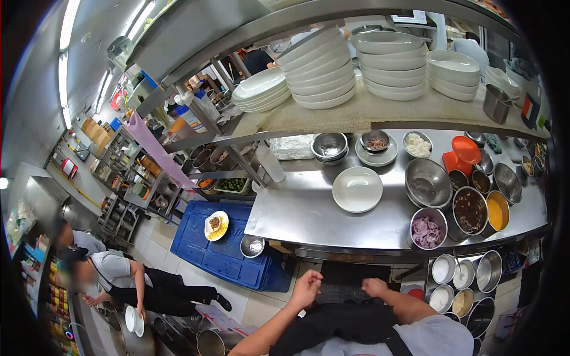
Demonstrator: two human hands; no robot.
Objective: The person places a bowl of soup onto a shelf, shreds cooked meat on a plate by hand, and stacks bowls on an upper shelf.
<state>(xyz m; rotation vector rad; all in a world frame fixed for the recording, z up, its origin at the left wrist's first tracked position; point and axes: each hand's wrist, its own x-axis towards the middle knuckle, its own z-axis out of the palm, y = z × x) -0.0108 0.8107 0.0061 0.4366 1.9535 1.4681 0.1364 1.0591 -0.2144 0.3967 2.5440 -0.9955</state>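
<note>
My left hand [306, 289] is in front of my apron, below the counter's front edge, with its fingers curled in and nothing visible in them. Level with it, my right hand [375, 288] is also curled closed, and I see no object in it. The two hands are apart. Beyond them on the steel counter [297, 216] sits an empty white bowl [357, 189]. To its right are a steel bowl of chopped red onion [428, 230], a pot of dark sauce [469, 212] and a container of orange liquid [496, 212].
White dishes [320, 71] are stacked on the shelf above. Left of the counter, a plate of food [217, 226] and a steel bowl [252, 246] rest on a blue bin [199, 237]. A co-worker [119, 273] holds white bowls [134, 321]. Seasoning containers [444, 269] stand at lower right.
</note>
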